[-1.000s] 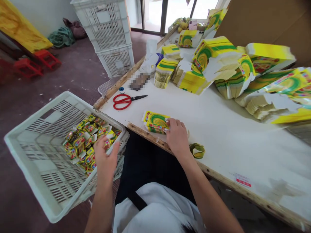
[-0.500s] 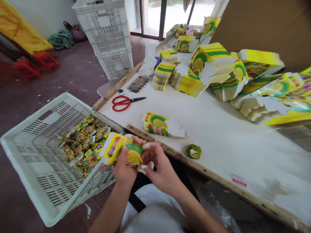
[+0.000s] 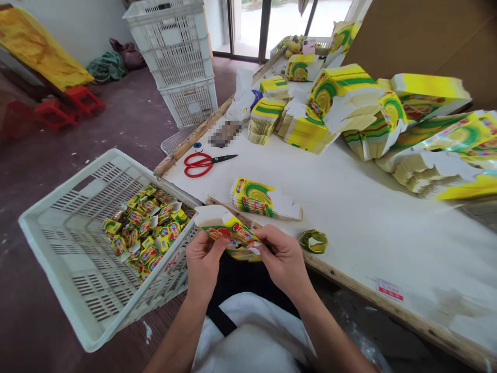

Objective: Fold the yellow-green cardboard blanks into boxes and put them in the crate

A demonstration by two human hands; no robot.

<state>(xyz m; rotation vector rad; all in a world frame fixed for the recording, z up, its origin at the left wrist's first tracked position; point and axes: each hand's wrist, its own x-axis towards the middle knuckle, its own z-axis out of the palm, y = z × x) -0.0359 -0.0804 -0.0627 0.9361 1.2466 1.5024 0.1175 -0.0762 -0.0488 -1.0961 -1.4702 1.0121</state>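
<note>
Surface: a long white-topped worktable [image 3: 349,207] with a rough wooden edge strip runs from the lower right up toward a glass door.
Room: dark reddish floor; two tall stacked white slotted plastic crates [image 3: 176,57] stand by the far wall, with red plastic stools [image 3: 70,103] and a yellow sheet [image 3: 42,54] at the far left.
Table stock: large heaps of flat yellow-and-green printed cardboard carton blanks [image 3: 349,111] cover the far and right side of the table.
Near stack: a small stack of the same flat blanks [image 3: 260,199] lies close to the table's front edge, just beyond the hands.
Scissors: red-handled scissors [image 3: 204,163] lie shut near the table's left end.
Loop: a small green-and-yellow curled strip [image 3: 313,241] sits at the table edge, right of the hands.
Basket: a white slotted plastic crate [image 3: 58,243], tilted, sits left of the person's lap; a pile of small folded yellow-and-red cartons [image 3: 145,230] fills its near corner.
Left hand [image 3: 204,261]: fingers curled in a narrow grip on the left end of a partly folded yellow, red and white cardboard carton [image 3: 229,230].
Right hand [image 3: 283,256]: fingers pinched on the carton's right end.
Carton position: held between both hands above the lap, just in front of the table edge and beside the crate's rim, its white flap standing up at the left.
</note>
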